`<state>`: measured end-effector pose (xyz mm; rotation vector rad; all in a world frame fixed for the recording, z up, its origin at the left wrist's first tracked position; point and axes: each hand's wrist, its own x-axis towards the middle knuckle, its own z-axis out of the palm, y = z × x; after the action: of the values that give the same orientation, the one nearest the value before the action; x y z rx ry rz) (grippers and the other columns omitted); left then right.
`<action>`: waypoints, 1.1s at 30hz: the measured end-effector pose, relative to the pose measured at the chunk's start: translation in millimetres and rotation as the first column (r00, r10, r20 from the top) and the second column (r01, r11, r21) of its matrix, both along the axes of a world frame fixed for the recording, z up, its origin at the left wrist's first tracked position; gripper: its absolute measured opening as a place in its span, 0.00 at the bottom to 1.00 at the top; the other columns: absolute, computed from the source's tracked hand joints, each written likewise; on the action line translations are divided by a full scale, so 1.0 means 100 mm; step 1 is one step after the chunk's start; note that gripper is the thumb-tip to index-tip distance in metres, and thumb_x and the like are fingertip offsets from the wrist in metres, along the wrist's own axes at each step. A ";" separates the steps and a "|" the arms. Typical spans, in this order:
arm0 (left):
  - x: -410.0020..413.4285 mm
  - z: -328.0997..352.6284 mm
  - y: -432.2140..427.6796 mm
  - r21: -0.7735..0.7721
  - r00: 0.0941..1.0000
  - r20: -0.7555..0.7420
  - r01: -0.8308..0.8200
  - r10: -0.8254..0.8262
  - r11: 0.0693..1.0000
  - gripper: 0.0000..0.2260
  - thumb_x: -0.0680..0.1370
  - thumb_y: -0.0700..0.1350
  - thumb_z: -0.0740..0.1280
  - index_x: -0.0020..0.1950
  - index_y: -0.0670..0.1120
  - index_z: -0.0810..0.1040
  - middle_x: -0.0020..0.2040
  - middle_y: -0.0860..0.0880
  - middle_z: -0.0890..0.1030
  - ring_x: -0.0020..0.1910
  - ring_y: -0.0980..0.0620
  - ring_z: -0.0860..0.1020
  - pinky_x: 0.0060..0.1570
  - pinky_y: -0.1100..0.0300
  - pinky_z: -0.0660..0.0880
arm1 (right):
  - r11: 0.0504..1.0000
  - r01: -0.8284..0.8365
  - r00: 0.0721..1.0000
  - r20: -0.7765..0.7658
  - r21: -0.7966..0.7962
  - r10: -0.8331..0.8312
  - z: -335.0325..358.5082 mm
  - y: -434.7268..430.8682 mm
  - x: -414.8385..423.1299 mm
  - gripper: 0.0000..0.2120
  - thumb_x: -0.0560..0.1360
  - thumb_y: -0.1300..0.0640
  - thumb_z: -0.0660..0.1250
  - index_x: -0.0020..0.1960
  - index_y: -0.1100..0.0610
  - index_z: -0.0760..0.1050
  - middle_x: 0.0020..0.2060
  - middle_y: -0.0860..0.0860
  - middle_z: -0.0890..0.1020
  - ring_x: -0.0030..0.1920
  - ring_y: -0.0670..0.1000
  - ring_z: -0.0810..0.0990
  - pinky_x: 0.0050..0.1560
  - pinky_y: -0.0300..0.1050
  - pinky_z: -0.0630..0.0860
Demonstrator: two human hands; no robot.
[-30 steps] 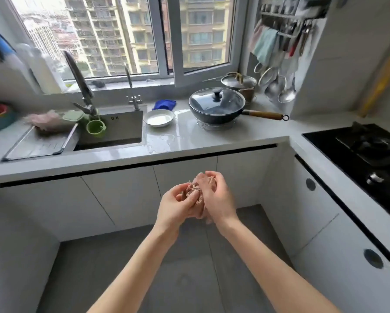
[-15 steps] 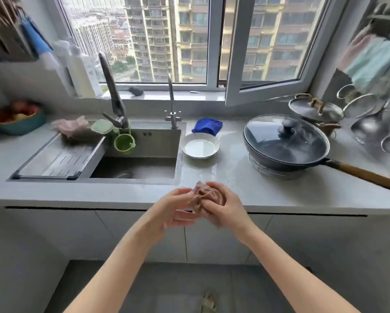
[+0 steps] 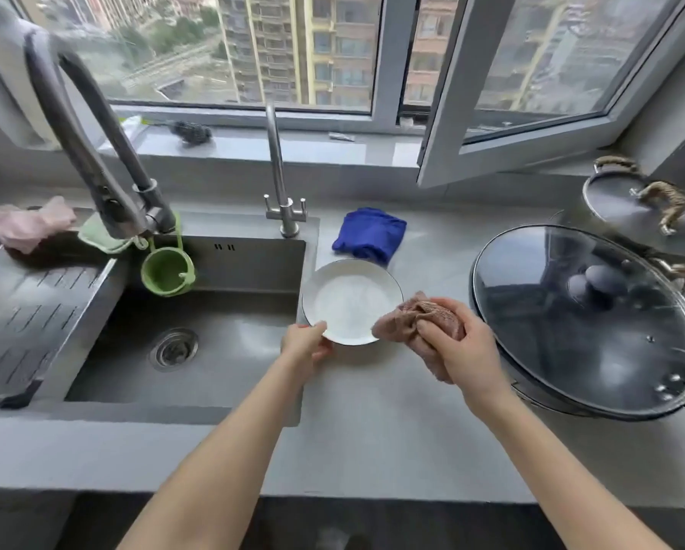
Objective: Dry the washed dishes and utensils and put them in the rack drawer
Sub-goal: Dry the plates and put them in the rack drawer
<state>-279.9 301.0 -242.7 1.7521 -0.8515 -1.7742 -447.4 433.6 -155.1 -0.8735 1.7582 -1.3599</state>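
The left hand (image 3: 307, 345) has its grip pinched on the near rim of the round white shallow plate (image 3: 353, 301); its fingers beneath the plate are hidden. The plate is over the grey stone bench (image 3: 372, 410), just beside the steel sink (image 3: 198, 351); whether it is lifted cannot be told. The right hand (image 3: 458, 347) has its grip curled round a crumpled brownish-pink cloth (image 3: 412, 315), which covers the plate's right edge. A dark glass-lidded pan (image 3: 583, 319) is cut off at the right. A folded blue cloth (image 3: 368, 234) lies just behind the plate.
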 end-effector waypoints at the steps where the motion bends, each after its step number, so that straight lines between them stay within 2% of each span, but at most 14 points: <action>1: -0.06 -0.05 -0.09 -0.007 1.000 0.024 -0.015 0.015 1.000 0.10 0.75 0.38 0.67 0.55 0.37 0.74 0.49 0.41 0.79 0.40 0.46 0.79 0.35 0.59 0.81 | 1.000 0.012 1.000 0.005 0.009 -0.012 0.00 -0.05 -0.04 0.13 0.73 0.61 0.70 0.57 0.52 0.76 0.45 0.48 0.84 0.42 0.43 0.81 0.38 0.37 0.76; 4: -0.13 -0.16 -0.30 -0.058 0.986 0.167 0.024 -0.014 0.998 0.15 0.71 0.35 0.68 0.58 0.41 0.77 0.49 0.45 0.79 0.47 0.45 0.78 0.45 0.57 0.77 | 0.998 0.053 0.999 0.010 0.044 -0.054 -0.02 -0.18 -0.12 0.16 0.71 0.55 0.72 0.58 0.49 0.76 0.48 0.50 0.84 0.45 0.49 0.82 0.42 0.43 0.74; 6: -0.12 -0.18 -0.37 -0.039 0.987 0.149 0.075 -0.068 0.996 0.16 0.70 0.30 0.65 0.57 0.40 0.76 0.49 0.44 0.79 0.48 0.44 0.77 0.43 0.57 0.77 | 0.993 0.103 0.995 -0.013 0.049 -0.103 -0.01 -0.24 -0.13 0.16 0.72 0.57 0.72 0.58 0.50 0.76 0.49 0.50 0.84 0.48 0.51 0.82 0.47 0.46 0.76; 8: -0.05 -0.14 -0.45 -0.003 0.991 0.076 0.114 -0.114 0.993 0.17 0.70 0.27 0.63 0.58 0.35 0.75 0.50 0.42 0.79 0.48 0.42 0.78 0.45 0.50 0.80 | 0.987 0.154 0.988 -0.041 0.048 -0.152 0.01 -0.30 -0.10 0.15 0.73 0.60 0.70 0.59 0.52 0.76 0.50 0.50 0.83 0.51 0.49 0.82 0.50 0.46 0.77; 9: 0.01 -0.09 -0.48 0.019 0.992 0.023 0.124 -0.124 0.992 0.18 0.70 0.26 0.62 0.59 0.34 0.74 0.51 0.41 0.78 0.48 0.41 0.78 0.43 0.48 0.81 | 0.983 0.177 0.983 -0.056 0.047 -0.174 0.02 -0.33 -0.08 0.15 0.74 0.61 0.70 0.60 0.53 0.76 0.51 0.51 0.83 0.52 0.49 0.82 0.51 0.46 0.77; 12: 0.29 0.12 -0.58 0.053 0.984 -0.105 0.149 -0.143 0.987 0.18 0.71 0.24 0.60 0.60 0.34 0.71 0.55 0.38 0.77 0.48 0.39 0.78 0.27 0.54 0.80 | 0.977 0.206 0.976 -0.084 0.049 -0.202 0.05 -0.42 0.03 0.16 0.73 0.61 0.70 0.60 0.55 0.75 0.52 0.52 0.83 0.53 0.51 0.82 0.55 0.49 0.78; 14: 0.54 0.26 -0.66 0.052 0.979 -0.118 0.170 -0.163 0.984 0.18 0.71 0.24 0.60 0.60 0.34 0.71 0.55 0.37 0.78 0.47 0.39 0.79 0.26 0.55 0.80 | 0.977 0.205 0.975 -0.104 0.063 -0.198 0.06 -0.50 0.10 0.16 0.73 0.60 0.71 0.61 0.54 0.75 0.52 0.52 0.83 0.53 0.52 0.82 0.54 0.49 0.78; 18: 1.15 0.53 -0.83 0.028 0.971 -0.075 0.231 -0.229 0.972 0.17 0.72 0.25 0.59 0.58 0.36 0.72 0.50 0.40 0.80 0.44 0.41 0.81 0.29 0.54 0.81 | 0.975 0.216 0.971 -0.117 0.046 -0.210 0.09 -0.64 0.30 0.16 0.73 0.62 0.70 0.60 0.55 0.75 0.52 0.53 0.83 0.52 0.51 0.81 0.52 0.44 0.77; 22: 1.64 0.67 -1.05 -0.040 0.940 0.131 0.324 -0.316 0.945 0.15 0.70 0.26 0.57 0.55 0.38 0.70 0.51 0.40 0.77 0.44 0.38 0.81 0.37 0.41 0.80 | 0.983 0.176 0.978 -0.123 0.048 -0.169 0.12 -0.83 0.54 0.16 0.73 0.61 0.70 0.60 0.53 0.75 0.52 0.51 0.83 0.51 0.49 0.82 0.45 0.39 0.79; 26: 1.84 0.77 -1.17 -0.154 0.785 0.487 0.510 -0.384 0.846 0.07 0.71 0.30 0.55 0.46 0.38 0.65 0.44 0.40 0.73 0.38 0.38 0.79 0.29 0.46 0.79 | 0.988 0.148 0.982 -0.127 0.038 -0.142 0.14 -0.99 0.79 0.16 0.74 0.61 0.70 0.60 0.52 0.75 0.52 0.50 0.82 0.52 0.50 0.82 0.50 0.47 0.78; 28: 1.87 0.79 -1.19 -0.162 0.596 0.698 0.672 -0.397 0.723 0.08 0.72 0.30 0.56 0.42 0.42 0.60 0.36 0.43 0.71 0.34 0.40 0.77 0.25 0.54 0.69 | 0.990 0.140 0.980 -0.147 0.029 -0.134 0.14 -1.05 0.91 0.16 0.73 0.61 0.70 0.59 0.51 0.76 0.52 0.50 0.82 0.52 0.49 0.81 0.50 0.48 0.78; 29: 1.88 0.79 -1.19 -0.151 0.491 0.783 0.745 -0.381 0.650 0.07 0.74 0.31 0.56 0.44 0.41 0.60 0.35 0.44 0.70 0.36 0.40 0.76 0.26 0.55 0.64 | 0.990 0.137 0.978 -0.160 0.029 -0.131 0.13 -1.08 0.96 0.16 0.73 0.61 0.71 0.59 0.51 0.76 0.52 0.49 0.82 0.51 0.49 0.81 0.51 0.48 0.78; 30: 1.87 0.79 -1.19 -0.143 0.412 0.842 0.792 -0.347 0.594 0.06 0.75 0.32 0.57 0.48 0.40 0.61 0.35 0.45 0.70 0.40 0.39 0.76 0.30 0.56 0.64 | 0.991 0.132 0.976 -0.179 0.029 -0.125 0.13 -1.10 1.02 0.16 0.73 0.61 0.71 0.59 0.51 0.76 0.52 0.49 0.82 0.52 0.49 0.81 0.51 0.48 0.78; 33: 1.84 0.75 -1.20 -0.084 0.249 0.928 0.864 -0.277 0.496 0.12 0.76 0.34 0.57 0.59 0.36 0.62 0.44 0.40 0.76 0.47 0.38 0.78 0.38 0.52 0.68 | 0.995 0.098 0.962 -0.259 0.034 -0.085 0.10 -1.14 1.18 0.16 0.72 0.61 0.72 0.58 0.51 0.76 0.51 0.49 0.82 0.51 0.46 0.80 0.53 0.43 0.77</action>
<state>-95.5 180.6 -168.1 1.8226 -2.5508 -0.5458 -329.4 319.1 -145.5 -0.9895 2.0423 -1.3040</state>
